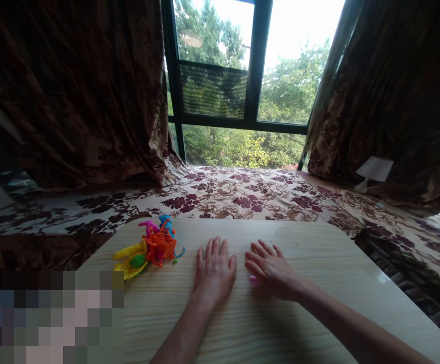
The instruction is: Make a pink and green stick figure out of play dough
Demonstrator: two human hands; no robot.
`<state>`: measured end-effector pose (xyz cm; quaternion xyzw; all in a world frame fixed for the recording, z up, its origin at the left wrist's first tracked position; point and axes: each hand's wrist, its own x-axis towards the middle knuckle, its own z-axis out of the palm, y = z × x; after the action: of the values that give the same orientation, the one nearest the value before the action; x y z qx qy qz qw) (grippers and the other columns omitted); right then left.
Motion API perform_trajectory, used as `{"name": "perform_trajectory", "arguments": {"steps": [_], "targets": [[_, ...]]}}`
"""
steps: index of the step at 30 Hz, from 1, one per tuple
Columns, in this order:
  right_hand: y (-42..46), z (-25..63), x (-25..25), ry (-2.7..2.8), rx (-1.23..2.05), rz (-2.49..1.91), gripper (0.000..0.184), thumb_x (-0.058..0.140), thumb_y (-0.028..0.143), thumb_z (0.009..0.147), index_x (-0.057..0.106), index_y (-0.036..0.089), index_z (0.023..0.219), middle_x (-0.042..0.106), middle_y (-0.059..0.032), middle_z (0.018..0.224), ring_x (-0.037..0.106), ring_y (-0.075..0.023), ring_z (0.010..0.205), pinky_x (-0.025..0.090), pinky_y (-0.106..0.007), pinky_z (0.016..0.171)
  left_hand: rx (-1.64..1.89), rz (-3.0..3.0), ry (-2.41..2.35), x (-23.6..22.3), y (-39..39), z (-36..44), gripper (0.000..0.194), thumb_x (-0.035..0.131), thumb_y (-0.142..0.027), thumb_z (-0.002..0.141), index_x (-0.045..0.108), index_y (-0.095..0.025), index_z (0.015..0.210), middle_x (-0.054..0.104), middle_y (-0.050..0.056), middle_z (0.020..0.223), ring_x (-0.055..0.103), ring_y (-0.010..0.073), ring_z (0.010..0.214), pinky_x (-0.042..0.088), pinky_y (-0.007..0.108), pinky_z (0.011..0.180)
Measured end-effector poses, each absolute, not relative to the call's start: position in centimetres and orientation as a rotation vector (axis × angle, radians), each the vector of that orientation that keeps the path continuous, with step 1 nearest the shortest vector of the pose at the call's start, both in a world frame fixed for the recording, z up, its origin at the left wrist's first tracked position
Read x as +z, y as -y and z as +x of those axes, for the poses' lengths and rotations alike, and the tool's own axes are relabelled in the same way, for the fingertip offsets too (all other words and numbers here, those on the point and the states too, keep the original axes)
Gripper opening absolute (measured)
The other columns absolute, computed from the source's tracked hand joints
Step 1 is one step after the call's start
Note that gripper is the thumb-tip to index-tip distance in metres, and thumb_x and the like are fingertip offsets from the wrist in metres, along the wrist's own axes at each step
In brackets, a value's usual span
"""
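Note:
Flat on the pale wooden table [337, 283] lies my left hand [215, 268], palm down with its fingers stretched forward. My right hand [275, 268] is also palm down, fingers slightly spread, a little to the right. A small pink lump [253, 279], which looks like modelling clay, shows at the thumb side of the right hand, partly under it; how much the palm covers is hidden. Left of my left hand sits a cluster of modelling clay: an orange piece [161, 246], a yellow piece [129, 270] with a green lump [138, 261], a blue piece [165, 224] and a magenta piece [149, 227].
A tiny green bit [175, 261] lies beside the clay cluster. Beyond the table a flowered cloth [242, 194] covers the window ledge, with a white lamp [375, 168] at the right. Dark curtains [102, 101] flank the window. A blurred patch hides the lower left.

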<state>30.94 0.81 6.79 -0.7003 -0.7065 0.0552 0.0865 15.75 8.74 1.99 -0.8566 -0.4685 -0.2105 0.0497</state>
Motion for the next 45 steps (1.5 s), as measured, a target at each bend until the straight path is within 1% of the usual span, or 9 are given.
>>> {"name": "perform_trajectory", "arguments": {"steps": [3, 7, 11, 14, 20, 29, 35, 41, 45], "targets": [[1.5, 32.6, 7.8, 2.072, 0.209, -2.048, 0.040, 0.022, 0.041, 0.092, 0.057, 0.031, 0.108, 0.050, -0.0007, 0.124, 0.024, -0.0225, 0.127, 0.021, -0.048, 0.098, -0.647, -2.610, 1.428, 1.9, -8.9, 15.8, 0.046, 0.028, -0.040, 0.086, 0.041, -0.019, 0.124, 0.040, 0.010, 0.134, 0.027, 0.0232, 0.126, 0.016, 0.044, 0.103], [4.6, 32.9, 7.5, 2.068, 0.191, -1.881, 0.023, 0.055, 0.039, 0.078, 0.061, 0.026, 0.097, 0.055, -0.0022, 0.112, 0.029, -0.0238, 0.124, 0.024, -0.042, 0.099, -0.642, -2.617, 1.422, 1.8, -9.0, 15.9, 0.046, 0.027, -0.039, 0.086, 0.041, -0.019, 0.124, 0.039, 0.010, 0.134, 0.027, 0.0234, 0.126, 0.016, 0.044, 0.103], [5.9, 33.2, 6.3, 1.971, 0.068, -1.860, 0.012, 0.051, 0.023, 0.081, 0.061, 0.024, 0.087, 0.058, -0.0024, 0.101, 0.037, -0.0199, 0.118, 0.029, -0.037, 0.096, -0.627, -2.620, 1.407, 1.9, -8.9, 15.9, 0.046, 0.027, -0.040, 0.086, 0.041, -0.019, 0.124, 0.039, 0.010, 0.134, 0.027, 0.0233, 0.125, 0.017, 0.044, 0.102], [7.6, 34.6, 6.3, 1.989, 0.040, -1.900, 0.011, 0.052, 0.023, 0.079, 0.062, 0.025, 0.084, 0.057, -0.0026, 0.103, 0.036, -0.0213, 0.118, 0.030, -0.038, 0.096, -0.624, -2.624, 1.398, 1.9, -8.9, 15.9, 0.046, 0.027, -0.040, 0.086, 0.041, -0.019, 0.124, 0.039, 0.010, 0.134, 0.027, 0.0231, 0.126, 0.017, 0.043, 0.102], [6.3, 34.8, 8.9, 1.884, -0.086, -1.969, 0.041, 0.041, 0.033, 0.086, 0.040, 0.023, 0.126, 0.038, -0.0069, 0.132, 0.027, -0.0210, 0.125, 0.027, -0.040, 0.100, -0.622, -2.621, 1.408, 1.8, -9.0, 16.0, 0.046, 0.029, -0.039, 0.085, 0.042, -0.018, 0.124, 0.040, 0.011, 0.134, 0.028, 0.0234, 0.125, 0.016, 0.044, 0.102], [-2.6, 29.5, 4.7, 1.648, -0.270, -2.029, 0.041, 0.034, 0.032, 0.089, 0.038, 0.018, 0.128, 0.031, -0.0094, 0.138, 0.015, -0.0232, 0.130, 0.012, -0.047, 0.104, -0.625, -2.620, 1.399, 2.1, -8.8, 16.0, 0.047, 0.027, -0.040, 0.085, 0.042, -0.018, 0.124, 0.039, 0.011, 0.134, 0.028, 0.0239, 0.125, 0.016, 0.044, 0.102], [0.4, 28.2, 3.3, 1.787, -0.186, -2.070, 0.046, 0.031, 0.044, 0.089, 0.031, 0.026, 0.131, 0.032, -0.0022, 0.138, 0.016, -0.0195, 0.130, 0.014, -0.042, 0.104, -0.642, -2.632, 1.409, 2.1, -8.9, 15.9, 0.047, 0.028, -0.040, 0.085, 0.042, -0.017, 0.124, 0.039, 0.011, 0.134, 0.027, 0.0239, 0.126, 0.015, 0.043, 0.103], [-2.8, 29.9, 3.9, 1.696, -0.176, -2.184, 0.048, 0.024, 0.038, 0.092, 0.026, 0.016, 0.134, 0.025, -0.0101, 0.140, 0.010, -0.0237, 0.131, 0.011, -0.049, 0.102, -0.643, -2.637, 1.422, 2.3, -8.8, 16.0, 0.046, 0.029, -0.039, 0.085, 0.042, -0.017, 0.124, 0.039, 0.011, 0.134, 0.027, 0.0239, 0.126, 0.016, 0.043, 0.103], [0.1, 28.5, 3.6, 1.863, -0.106, -2.102, 0.049, 0.027, 0.044, 0.090, 0.026, 0.023, 0.134, 0.029, -0.0031, 0.140, 0.013, -0.0198, 0.130, 0.015, -0.041, 0.104, -0.645, -2.637, 1.435, 2.4, -8.6, 15.8, 0.046, 0.030, -0.039, 0.085, 0.042, -0.018, 0.124, 0.039, 0.010, 0.135, 0.026, 0.0235, 0.126, 0.015, 0.043, 0.103]]}}
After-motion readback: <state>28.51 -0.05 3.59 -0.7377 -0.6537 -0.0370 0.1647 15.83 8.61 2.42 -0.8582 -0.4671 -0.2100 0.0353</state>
